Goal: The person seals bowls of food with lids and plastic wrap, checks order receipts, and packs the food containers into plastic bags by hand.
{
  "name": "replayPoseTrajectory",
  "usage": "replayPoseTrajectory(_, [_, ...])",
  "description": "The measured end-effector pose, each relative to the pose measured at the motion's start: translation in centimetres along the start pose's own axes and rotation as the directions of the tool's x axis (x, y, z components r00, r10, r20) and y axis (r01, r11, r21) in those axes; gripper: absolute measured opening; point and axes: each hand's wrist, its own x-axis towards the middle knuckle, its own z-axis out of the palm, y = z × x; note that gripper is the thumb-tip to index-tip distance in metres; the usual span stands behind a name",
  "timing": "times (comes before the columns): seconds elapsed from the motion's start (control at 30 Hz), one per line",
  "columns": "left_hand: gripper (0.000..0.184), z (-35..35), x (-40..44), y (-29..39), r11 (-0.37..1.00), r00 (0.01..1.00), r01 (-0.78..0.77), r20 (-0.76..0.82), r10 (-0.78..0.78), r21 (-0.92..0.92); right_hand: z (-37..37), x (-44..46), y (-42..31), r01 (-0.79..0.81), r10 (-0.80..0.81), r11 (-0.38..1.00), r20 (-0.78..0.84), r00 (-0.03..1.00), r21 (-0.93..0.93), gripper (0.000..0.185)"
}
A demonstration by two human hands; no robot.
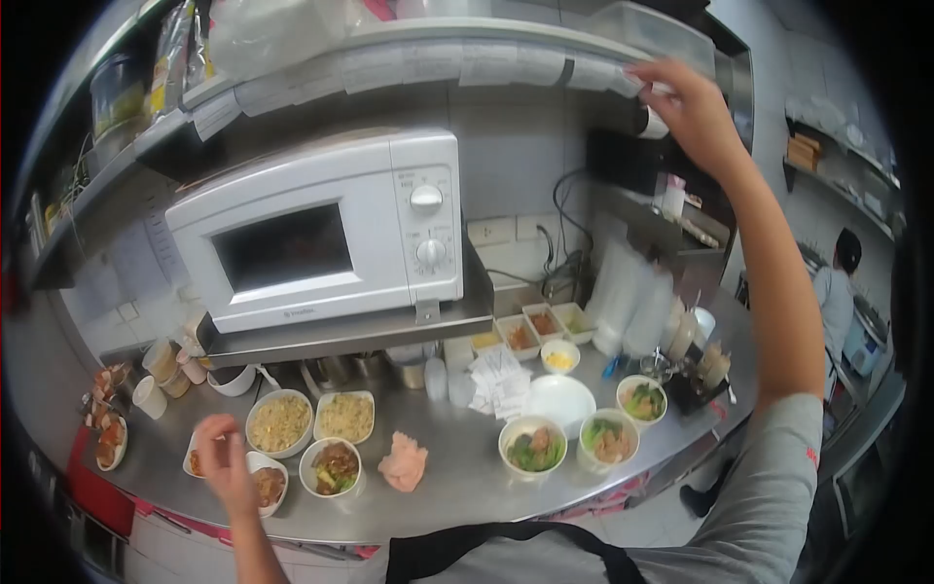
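Observation:
My right hand (pixel 689 109) is raised to the shelf edge at the upper right, its thumb and fingers pinched at the end of a paper slip (pixel 593 75) in the hanging row. Low on the left, my left hand (pixel 226 465) hovers with its fingers loosely apart, holding nothing. Beside it is a small white bowl of brown food (pixel 269 485). A round bowl of meat and greens (pixel 333 469) stands just right of that. Behind are a bowl of fried rice (pixel 279 424) and a squarer bowl of rice (pixel 345 417). A crumpled pink cloth or glove (pixel 404 461) lies nearby.
A white microwave (pixel 321 234) sits on a raised shelf. Right of centre are several bowls with greens, including one in front (pixel 533 448), a white plate (pixel 560 401) and loose paper slips (pixel 499 383). Another person (pixel 835 292) stands at the far right.

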Motion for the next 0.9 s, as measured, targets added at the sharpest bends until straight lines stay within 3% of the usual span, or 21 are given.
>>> replayPoseTrajectory(0.03, [0.018,0.2,0.9,1.6,0.998,0.998,-0.059,-0.029,0.058,-0.018,0.6,3.4,1.5,0.103,-0.110,0.991,-0.090,0.990,-0.082,0.027])
replayPoseTrajectory(0.1, [0.019,0.4,2.4,5.2,0.985,0.983,-0.169,-0.083,0.166,-0.029,2.7,9.6,3.2,0.122,-0.123,0.992,-0.063,0.990,-0.018,0.032])
replayPoseTrajectory(0.13, [0.019,0.4,2.4,6.8,0.972,0.972,-0.217,-0.078,0.224,0.091,3.7,12.0,3.4,0.086,-0.084,0.994,-0.021,0.996,0.067,0.049])
replayPoseTrajectory(0.2, [0.020,0.7,1.6,9.8,0.900,0.945,-0.291,-0.047,0.323,0.323,6.7,16.8,6.8,0.032,-0.032,0.998,-0.015,0.999,0.046,0.059])
replayPoseTrajectory(0.27, [0.020,-0.5,0.2,11.5,0.774,0.923,-0.350,0.053,0.382,0.527,10.8,20.8,13.6,-0.011,-0.008,0.989,-0.129,0.992,-0.149,0.044])
replayPoseTrajectory(0.3, [0.020,-1.2,-0.8,12.0,0.695,0.916,-0.363,0.102,0.387,0.620,10.8,21.1,14.0,-0.125,0.115,0.985,-0.087,0.990,-0.120,0.045])
replayPoseTrajectory(0.33, [0.020,-1.6,-1.8,12.4,0.691,0.943,-0.275,0.050,0.328,0.669,11.3,21.2,14.3,-0.233,0.231,0.968,-0.028,0.973,-0.095,0.047])
replayPoseTrajectory(0.37, [0.020,-2.0,-3.0,12.8,0.677,0.964,-0.181,-0.006,0.265,0.713,12.2,21.7,16.2,-0.353,0.350,0.934,0.070,0.934,0.045,0.064])
replayPoseTrajectory(0.43, [0.020,-2.5,-5.2,13.7,0.635,0.978,-0.039,-0.101,0.183,0.772,12.7,20.8,16.0,-0.469,0.410,0.847,0.255,0.876,0.251,0.073])
replayPoseTrajectory(0.47, [0.020,-2.7,-6.0,14.3,0.610,0.976,0.005,-0.135,0.168,0.793,14.2,22.6,19.3,-0.394,0.306,0.889,0.337,0.890,0.233,0.077])
replayPoseTrajectory(0.53, [0.020,-2.2,-7.4,16.0,0.552,0.967,0.090,-0.206,0.153,0.829,14.5,23.5,19.1,-0.333,0.295,0.943,0.415,0.861,0.020,0.076])
replayPoseTrajectory(0.6, [0.020,-1.0,-8.3,18.6,0.465,0.971,0.121,-0.202,0.129,0.877,17.7,27.3,25.2,-0.110,0.161,0.985,0.483,0.860,-0.132,0.074])
replayPoseTrajectory(0.73, [0.021,-0.3,-10.2,21.7,0.350,0.969,0.159,-0.214,0.125,0.923,16.8,27.9,23.8,-0.298,0.334,0.936,0.744,0.579,-0.188,0.072])
replayPoseTrajectory(0.9, [0.023,0.0,-11.9,23.8,0.357,0.956,0.185,-0.251,0.150,0.916,15.5,25.2,18.6,-0.272,0.175,0.961,0.872,0.458,-0.050,0.071])
